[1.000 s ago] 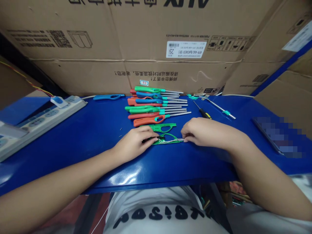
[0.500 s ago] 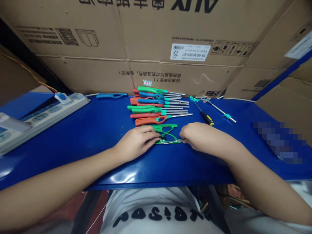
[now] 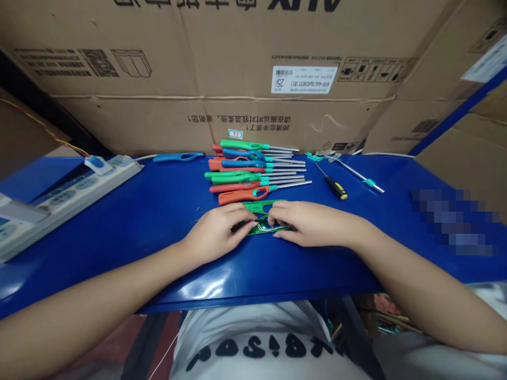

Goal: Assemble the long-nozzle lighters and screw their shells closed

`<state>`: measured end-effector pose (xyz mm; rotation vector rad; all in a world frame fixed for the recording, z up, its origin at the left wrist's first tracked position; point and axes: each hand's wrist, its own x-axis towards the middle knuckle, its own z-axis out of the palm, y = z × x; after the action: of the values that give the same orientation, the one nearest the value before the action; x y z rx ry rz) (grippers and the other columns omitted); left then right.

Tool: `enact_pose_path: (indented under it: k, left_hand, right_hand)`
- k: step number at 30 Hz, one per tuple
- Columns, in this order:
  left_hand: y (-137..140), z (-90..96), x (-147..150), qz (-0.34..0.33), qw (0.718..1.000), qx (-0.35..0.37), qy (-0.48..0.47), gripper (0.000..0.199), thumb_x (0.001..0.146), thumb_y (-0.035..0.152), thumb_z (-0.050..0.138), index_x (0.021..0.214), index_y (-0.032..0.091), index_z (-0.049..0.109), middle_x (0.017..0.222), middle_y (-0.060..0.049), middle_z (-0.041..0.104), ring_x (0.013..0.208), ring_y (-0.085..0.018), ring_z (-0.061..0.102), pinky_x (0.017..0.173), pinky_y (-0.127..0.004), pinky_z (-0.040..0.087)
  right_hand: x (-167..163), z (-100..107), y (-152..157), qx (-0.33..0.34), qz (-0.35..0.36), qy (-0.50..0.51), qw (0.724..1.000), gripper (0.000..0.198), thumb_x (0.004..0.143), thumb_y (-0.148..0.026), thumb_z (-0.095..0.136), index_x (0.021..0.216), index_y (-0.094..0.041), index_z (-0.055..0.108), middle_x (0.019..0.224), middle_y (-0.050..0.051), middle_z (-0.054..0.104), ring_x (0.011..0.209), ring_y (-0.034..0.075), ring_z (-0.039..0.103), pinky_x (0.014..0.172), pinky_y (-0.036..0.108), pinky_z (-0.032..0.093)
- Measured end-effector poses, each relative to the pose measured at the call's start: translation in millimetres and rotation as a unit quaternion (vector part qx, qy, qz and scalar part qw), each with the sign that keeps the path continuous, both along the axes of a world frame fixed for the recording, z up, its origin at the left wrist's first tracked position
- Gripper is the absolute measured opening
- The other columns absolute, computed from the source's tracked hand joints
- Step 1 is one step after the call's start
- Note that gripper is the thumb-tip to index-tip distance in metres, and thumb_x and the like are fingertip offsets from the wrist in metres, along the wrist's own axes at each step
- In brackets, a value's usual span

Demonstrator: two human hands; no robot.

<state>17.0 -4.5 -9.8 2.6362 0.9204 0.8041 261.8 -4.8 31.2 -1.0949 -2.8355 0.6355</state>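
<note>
A green lighter half-shell (image 3: 269, 228) with white wires lies on the blue table in front of me. At its left end my left hand (image 3: 222, 232) is closed, thumb and fingers pinching the shell near a dark part. Over its right portion, my right hand (image 3: 304, 222) has its fingers curled down onto the shell and wires; what its fingertips hold is hidden. Just behind, a second green half-shell (image 3: 257, 207) lies flat, partly covered by my fingers. Beyond it, several long-nosed lighters (image 3: 241, 197) in red, orange, green and blue lie in a row, metal tubes pointing right.
A black-and-yellow screwdriver (image 3: 336, 188) and a loose metal tube (image 3: 358, 174) with teal pieces lie right of the lighters. A blue lighter shell (image 3: 178, 158) is at the back left, near a white power strip (image 3: 67, 199). A cardboard box (image 3: 237, 63) walls the back.
My right hand has moved left from the right end of the green half-shell to over its middle, close to my left hand. The left hand stays at the shell. The view has shifted slightly.
</note>
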Motion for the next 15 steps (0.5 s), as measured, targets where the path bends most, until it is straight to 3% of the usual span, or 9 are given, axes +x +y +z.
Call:
enact_pose_path:
  k: [10,15]
  left_hand:
    - [-7.6,7.2,-2.0,-0.017,1.0,0.008,0.009,0.011,0.096,0.019,0.058,0.095,0.015,0.068,0.086,-0.003,0.066,0.07,-0.013,0.061,0.061,-0.021,0.047]
    - [-7.7,7.3,-2.3,-0.011,1.0,0.001,0.008,0.01,0.096,0.02,0.057,0.093,0.016,0.067,0.083,-0.002,0.063,0.067,-0.012,0.058,0.059,-0.021,0.045]
  right_hand:
    - [-4.7,-12.7,7.1,-0.036,0.0,0.066,0.997,0.012,0.088,-0.012,0.063,0.099,-0.015,0.061,0.097,0.005,0.063,0.081,0.015,0.057,0.071,0.026,0.041]
    - [-8.2,-13.4,5.4,-0.017,-0.012,0.057,0.998,0.011,0.087,-0.013,0.063,0.098,-0.015,0.061,0.097,0.005,0.064,0.082,0.016,0.057,0.072,0.027,0.041]
